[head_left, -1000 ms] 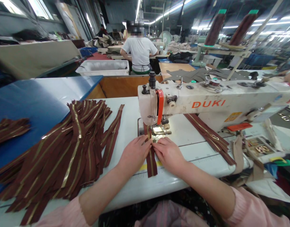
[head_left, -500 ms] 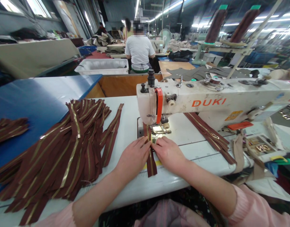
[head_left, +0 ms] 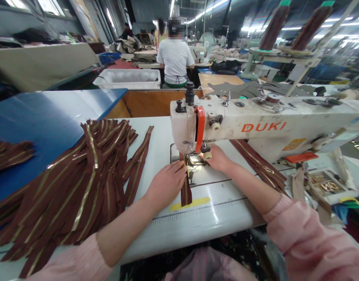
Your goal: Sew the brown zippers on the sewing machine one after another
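A brown zipper with metal teeth point(head_left: 185, 191) lies under the sewing machine's needle area, its near end toward me. My left hand point(head_left: 167, 180) rests flat at the zipper's left side, fingers stretched out, fingertips touching its tape. Behind and right of the presser foot point(head_left: 196, 160) is my right hand point(head_left: 218, 157); the machine head hides its fingertips, so what they touch cannot be seen. The white sewing machine point(head_left: 226, 117) has an orange lever guard and a lit needle area.
A large pile of brown zippers point(head_left: 79, 187) covers the left side of the table. More zippers point(head_left: 258, 164) lie under the machine arm. A parts tray point(head_left: 328, 183) sits at right, thread cones point(head_left: 275, 27) stand behind. A person in a white shirt point(head_left: 175, 58) sits ahead.
My right hand has left the zipper's front part and reached forward, behind the presser foot. The zipper has shifted slightly away from me. My left hand stays on it, its fingers flatter.
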Available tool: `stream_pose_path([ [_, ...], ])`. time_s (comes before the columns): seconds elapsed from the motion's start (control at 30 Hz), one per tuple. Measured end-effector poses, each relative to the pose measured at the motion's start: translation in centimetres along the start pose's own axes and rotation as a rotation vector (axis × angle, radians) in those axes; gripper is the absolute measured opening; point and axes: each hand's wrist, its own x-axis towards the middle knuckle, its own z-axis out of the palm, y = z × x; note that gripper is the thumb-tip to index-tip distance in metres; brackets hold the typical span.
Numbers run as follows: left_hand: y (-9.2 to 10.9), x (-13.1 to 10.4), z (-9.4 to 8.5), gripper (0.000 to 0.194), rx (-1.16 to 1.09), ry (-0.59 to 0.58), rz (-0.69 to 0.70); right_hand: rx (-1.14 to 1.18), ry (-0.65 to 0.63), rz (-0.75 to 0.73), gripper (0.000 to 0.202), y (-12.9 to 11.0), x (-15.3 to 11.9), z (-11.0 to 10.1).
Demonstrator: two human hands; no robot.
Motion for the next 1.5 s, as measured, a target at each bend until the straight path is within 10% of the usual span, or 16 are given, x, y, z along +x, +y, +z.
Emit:
stream_pose_path([
  [0.5, 0.1, -0.3, 0.5, 0.029, -0.036, 0.048, -0.002, 0.1, -0.192, -0.028, 0.008, 4.8, 3.4, 3.2],
  [1.5, 0.6, 0.0, 0.8, 0.034, -0.042, 0.089, 0.044, 0.098, -0.174, 0.041, 0.007, 2.0, 2.8, 1.5],
])
